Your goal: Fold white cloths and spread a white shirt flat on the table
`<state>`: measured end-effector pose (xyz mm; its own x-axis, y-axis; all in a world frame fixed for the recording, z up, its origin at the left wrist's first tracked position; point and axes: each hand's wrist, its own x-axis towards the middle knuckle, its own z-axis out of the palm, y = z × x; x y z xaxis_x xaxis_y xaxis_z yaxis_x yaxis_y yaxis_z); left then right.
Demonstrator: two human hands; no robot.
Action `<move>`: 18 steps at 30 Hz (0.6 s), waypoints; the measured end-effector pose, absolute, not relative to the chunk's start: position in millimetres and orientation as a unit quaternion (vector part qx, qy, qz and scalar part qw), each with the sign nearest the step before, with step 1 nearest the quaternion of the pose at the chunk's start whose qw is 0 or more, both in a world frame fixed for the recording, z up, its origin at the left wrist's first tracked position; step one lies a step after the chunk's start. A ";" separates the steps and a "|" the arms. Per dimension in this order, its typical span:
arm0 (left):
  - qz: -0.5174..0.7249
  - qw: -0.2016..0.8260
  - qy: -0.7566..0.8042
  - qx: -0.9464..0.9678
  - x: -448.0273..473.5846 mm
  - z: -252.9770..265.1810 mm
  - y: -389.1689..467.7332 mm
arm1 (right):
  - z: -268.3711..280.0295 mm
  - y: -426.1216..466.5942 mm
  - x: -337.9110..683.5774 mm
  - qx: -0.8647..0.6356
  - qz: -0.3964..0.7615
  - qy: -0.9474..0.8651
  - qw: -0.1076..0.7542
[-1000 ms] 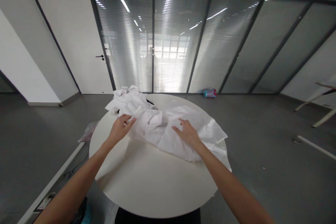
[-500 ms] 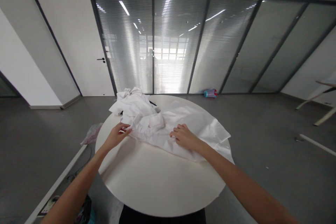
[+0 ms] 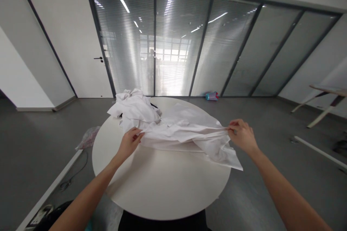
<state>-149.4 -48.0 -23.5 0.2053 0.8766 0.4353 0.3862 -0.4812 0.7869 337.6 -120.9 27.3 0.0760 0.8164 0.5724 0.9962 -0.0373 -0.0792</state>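
Observation:
A white garment (image 3: 187,133) lies stretched across the far half of a round white table (image 3: 162,184). My left hand (image 3: 131,142) pinches its left end just above the tabletop. My right hand (image 3: 240,135) grips the other end near the table's right edge, and the cloth is pulled taut between the two hands. One corner of the garment hangs down below my right hand. A second crumpled white cloth (image 3: 134,107) sits bunched at the table's far left, partly under the stretched garment.
A glass wall with blinds and a white door (image 3: 81,43) stand behind the table. A small blue and red object (image 3: 211,96) lies on the grey floor by the glass. A crumpled plastic bag (image 3: 88,137) rests on the floor at left. A tilted table frame (image 3: 322,103) stands far right.
My right hand has closed on the garment and pulled it out to the right, lifting and stretching the cloth. My left hand keeps its hold on the left end.

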 end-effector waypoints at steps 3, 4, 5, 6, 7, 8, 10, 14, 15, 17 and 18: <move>0.456 0.248 0.442 0.732 -136.9 -29.6 -48.0 | 24.8 -123.4 337.1 -0.771 -0.175 -0.589 0.169; 0.460 0.240 0.458 0.722 -135.4 -32.9 -47.7 | 25.0 -123.4 333.8 -0.782 -0.159 -0.583 0.152; 0.462 0.239 0.479 0.708 -135.0 -37.0 -47.6 | 25.3 -122.8 329.8 -0.789 -0.144 -0.581 0.142; 0.458 0.251 0.501 0.690 -135.6 -41.6 -48.0 | 25.5 -121.6 325.9 -0.793 -0.130 -0.579 0.140; 0.445 0.282 0.522 0.671 -137.0 -46.8 -49.0 | 25.2 -119.5 322.6 -0.796 -0.117 -0.576 0.143; 0.421 0.332 0.539 0.649 -138.8 -52.0 -50.6 | 24.3 -116.7 320.1 -0.797 -0.100 -0.577 0.147; 0.376 0.445 0.550 0.598 -142.4 -60.8 -54.3 | 21.4 -109.0 318.0 -0.786 -0.057 -0.596 0.153; 0.449 0.520 0.507 0.520 -141.4 -51.4 -53.8 | 29.5 -91.9 317.1 -0.717 -0.009 -0.674 0.178; 0.488 0.502 0.490 0.519 -138.6 -40.4 -50.6 | 38.8 -89.4 315.1 -0.715 -0.022 -0.674 0.186; 0.561 0.421 0.458 0.546 -130.3 -8.6 -41.6 | 68.1 -88.3 308.4 -0.737 -0.070 -0.641 0.204; 0.596 0.354 0.442 0.569 -125.2 11.1 -36.8 | 86.9 -89.6 304.4 -0.750 -0.101 -0.616 0.219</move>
